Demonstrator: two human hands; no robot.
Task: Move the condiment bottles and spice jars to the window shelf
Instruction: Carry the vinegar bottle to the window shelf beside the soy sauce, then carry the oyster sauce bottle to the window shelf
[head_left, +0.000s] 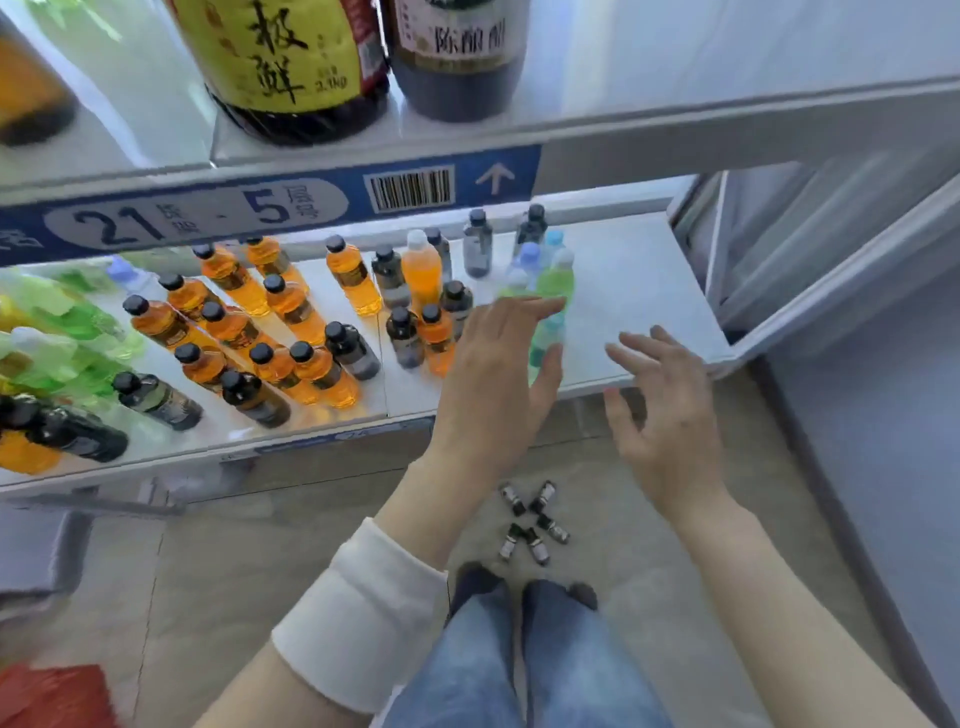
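Left hand spread, green bottle between thumb and fingers.

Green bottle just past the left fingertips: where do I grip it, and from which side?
Grip the green bottle round its mid-body, coming from the right: it stands upright, the shelf there is bare, while other bottles crowd its left and back. The open right hand is nearest.

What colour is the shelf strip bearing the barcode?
Blue strip with white markings; best in head view.
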